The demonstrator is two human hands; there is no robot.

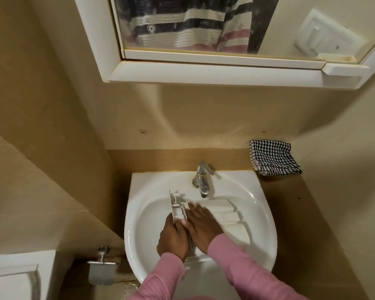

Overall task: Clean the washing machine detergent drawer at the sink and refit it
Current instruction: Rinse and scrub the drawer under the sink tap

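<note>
The white plastic drawer [227, 215] lies in the bowl of the white sink [139, 213], abt in the middle, just in front of the tap [202, 180]. It goes from under the hands near the sink's front edge out to the sink's right side. One part w/ small boxes in it sticks up on the left, close to the tap.

The left hand [173, 238] holds the drawer's left wall. Its fingers are curled round the wall, clamped on it. The right hand [200, 224] lies flat on top of the drawer, fingers straight & a bit apart, tips pointing to the tap. The 2 hands are right next to each other. Both arms come in over the sink's front edge in pink sleeves [243, 263].

The shiny tap stands at the middle of the sink's back edge, w/ its spout over the bowl. Can't tell if water is running.

A brown counter [290, 213] goes along the sink's back & right sides. A black & white checked cloth [273, 158] lies folded on it by the sink's back right corner, up against the wall, not touching the sink.

A white mirror cupboard [204, 70] hangs on the wall above. A metal paper holder [102, 271] is low on the wall, near the sink's front left edge.
</note>
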